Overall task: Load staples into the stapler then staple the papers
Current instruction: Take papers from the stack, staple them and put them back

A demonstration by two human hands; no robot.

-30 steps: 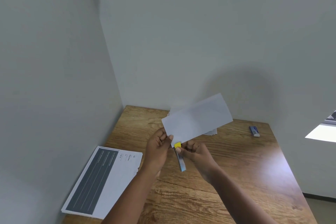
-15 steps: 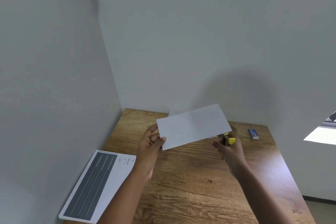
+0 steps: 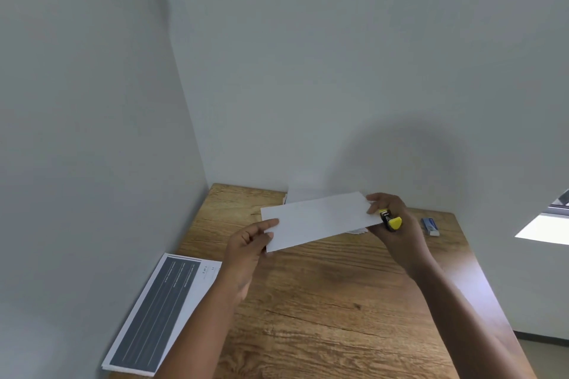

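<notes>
Papers [image 3: 317, 221]: we are holding them above the wooden table [image 3: 338, 301], far centre.
Left hand [image 3: 246, 243]: we are pinching the papers' left edge.
Right hand [image 3: 391, 224]: we are gripping the yellow stapler [image 3: 391, 221] at the papers' right edge.

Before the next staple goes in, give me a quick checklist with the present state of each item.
1. Paper held firmly: ok. The left hand pinches the left end of the white papers.
2. Stapler in hand: ok. The right hand grips the yellow and black stapler at the papers' right end.
3. Paper edge seated in the stapler's mouth: cannot tell, the fingers hide it.
4. Sheets aligned: cannot tell, only the top face shows.
5. Staples loaded: cannot tell.
6. Room to work: ok. The printed booklet and the small blue box lie apart on the wooden table.
</notes>
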